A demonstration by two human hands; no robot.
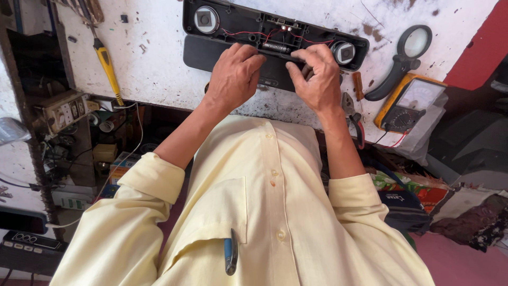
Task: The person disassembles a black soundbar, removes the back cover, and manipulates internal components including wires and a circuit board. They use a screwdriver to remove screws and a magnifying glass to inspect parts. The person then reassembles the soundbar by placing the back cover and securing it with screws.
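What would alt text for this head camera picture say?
Two bare hands, left hand and right hand, rest on an opened black speaker bar on a worn white workbench. A magnifying glass and yellow multimeter lie at right.

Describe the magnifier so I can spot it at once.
Start at the white bench and find the open black speaker bar under both hands. Right of the bar lies the magnifier, beside a yellow multimeter. It alone has a round lens and curved black handle.
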